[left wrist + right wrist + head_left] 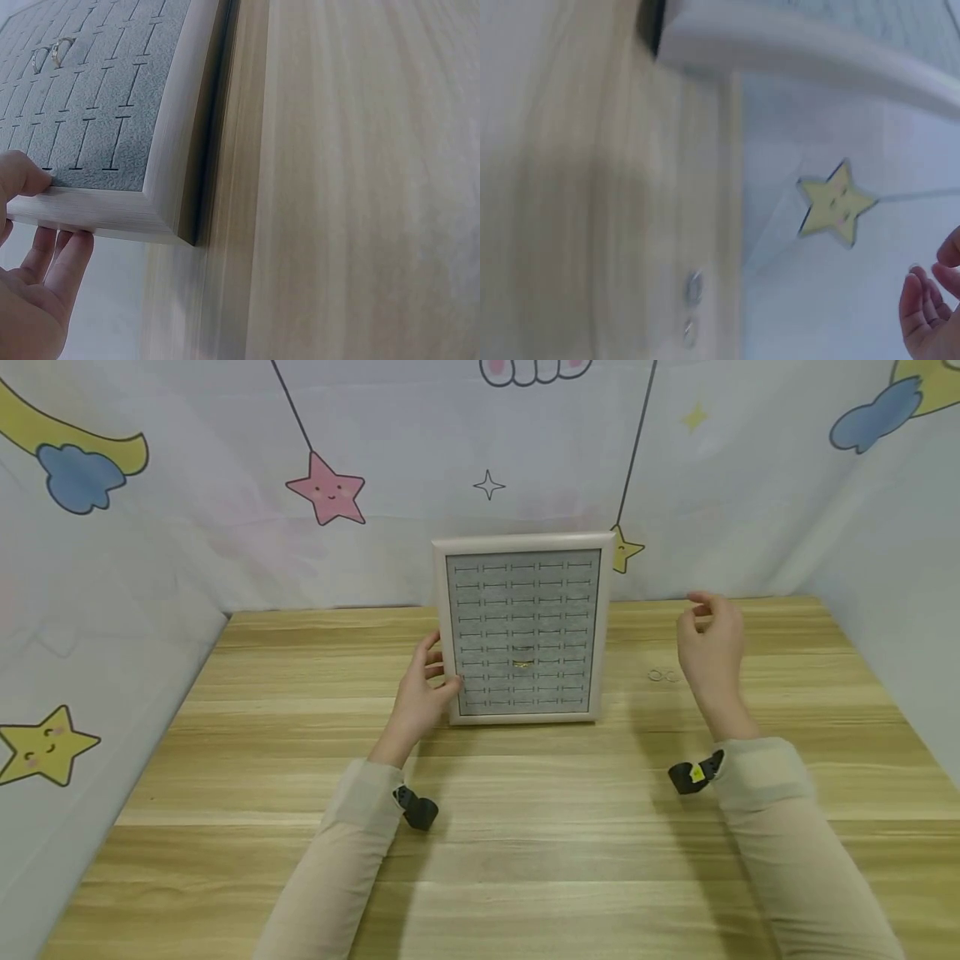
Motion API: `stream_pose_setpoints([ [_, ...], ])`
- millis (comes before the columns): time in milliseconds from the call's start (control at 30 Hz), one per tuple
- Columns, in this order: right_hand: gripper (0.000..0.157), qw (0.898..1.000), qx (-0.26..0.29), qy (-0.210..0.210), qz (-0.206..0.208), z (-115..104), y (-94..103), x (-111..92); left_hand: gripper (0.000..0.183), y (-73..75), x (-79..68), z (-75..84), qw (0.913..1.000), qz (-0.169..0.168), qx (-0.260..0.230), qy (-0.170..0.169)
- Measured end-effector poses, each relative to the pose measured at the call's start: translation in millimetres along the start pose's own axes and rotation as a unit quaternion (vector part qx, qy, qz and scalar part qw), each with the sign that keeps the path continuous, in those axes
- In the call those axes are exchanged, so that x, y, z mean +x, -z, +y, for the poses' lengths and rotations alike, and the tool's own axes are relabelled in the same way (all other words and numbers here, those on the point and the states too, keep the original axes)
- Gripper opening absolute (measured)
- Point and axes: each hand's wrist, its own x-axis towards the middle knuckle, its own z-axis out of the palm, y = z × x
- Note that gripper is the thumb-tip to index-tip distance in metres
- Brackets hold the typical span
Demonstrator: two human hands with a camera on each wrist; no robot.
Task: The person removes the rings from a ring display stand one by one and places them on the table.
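Note:
A white-framed display board (522, 627) with grey slotted fabric stands upright near the back of the table. My left hand (422, 693) grips its left edge, thumb on the front and fingers behind; the left wrist view shows this hold at the frame (112, 210). Two rings, a silver-looking one (39, 58) and a gold one (63, 49), sit in the slots. My right hand (712, 647) is raised right of the board, fingers bent. In the right wrist view a small ring (914, 267) shows at its fingertips. Two more rings (663, 676) lie on the table below.
The wood-grain table (517, 843) runs back to a white cloth backdrop (420, 460) printed with stars and clouds. Cloth also hangs along both sides. A yellow printed star (836, 202) shows beyond the table in the right wrist view.

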Motion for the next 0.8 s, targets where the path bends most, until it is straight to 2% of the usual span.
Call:
stream_pose_setpoints([
  [100,0.034,0.996,0.039,0.074,0.028,-20,-8.7,-8,0.072,0.0,0.0,0.2,1.0000,0.001,0.001,-0.001],
  [200,0.029,0.987,0.074,0.144,0.028,-38,-17.2,-17,0.072,0.0,0.5,0.0,1.0000,0.000,-0.001,0.000],
  [333,0.025,0.975,0.085,0.205,-0.022,-55,-27.8,-30,0.073,0.3,0.8,0.0,1.0000,0.000,-0.001,0.002],
  [467,0.025,0.962,0.051,0.256,-0.075,-62,-38.8,-40,0.073,0.4,0.7,-0.3,1.0000,0.001,0.002,-0.001],
  [633,0.026,0.947,0.003,0.295,-0.127,-63,-50.4,-47,0.072,0.1,0.8,-1.3,1.0000,0.000,0.003,-0.005],
  [800,0.030,0.942,-0.033,0.287,-0.173,-65,-57.8,-51,0.072,-0.2,0.6,-1.0,1.0000,0.002,0.003,-0.005],
])
